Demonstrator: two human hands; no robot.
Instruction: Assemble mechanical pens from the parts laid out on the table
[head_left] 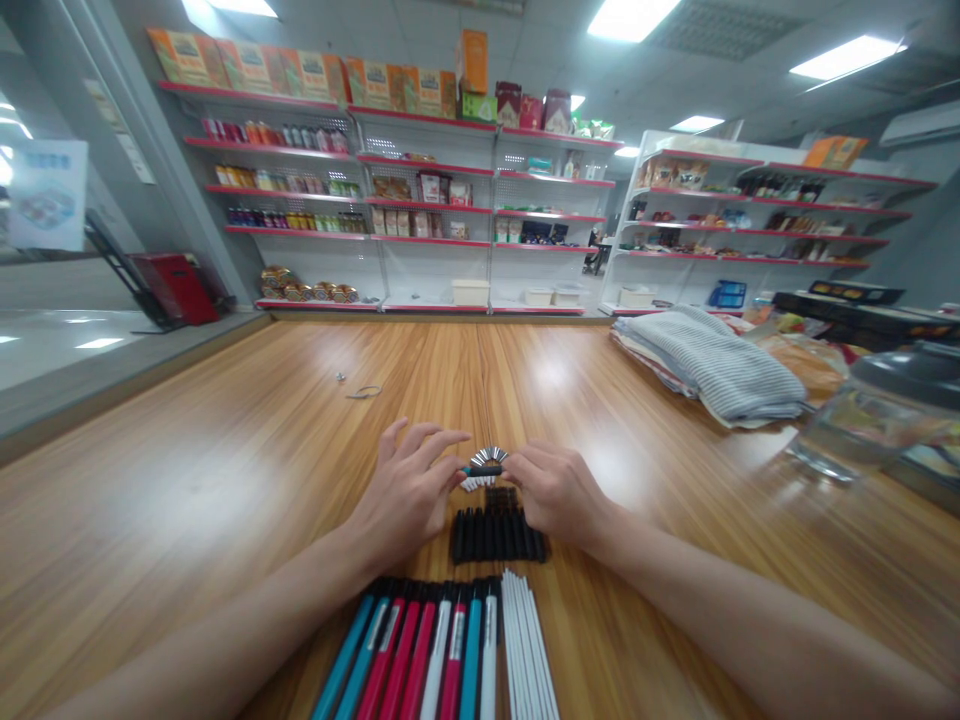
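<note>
My left hand (pixel 405 490) and my right hand (pixel 555 490) meet above the wooden table, their fingertips pinching a short teal and black pen (pixel 480 470) from either end. Just beyond it, a small fan of metal pen clips (pixel 489 455) lies spread out. Short white pen parts (pixel 472 484) show below my left fingers. Nearer me, a row of black pen barrels (pixel 497 537) lies side by side under my right hand. Closest to me are teal, red and white pens (pixel 405 650) and a bundle of white tubes (pixel 529 645).
A folded grey striped cloth (pixel 712 365) and a glass jar with a dark lid (pixel 877 410) stand at the right of the table. A small wire loop (pixel 365 392) lies ahead. Stocked red-edged store shelves (pixel 390 170) stand behind the table.
</note>
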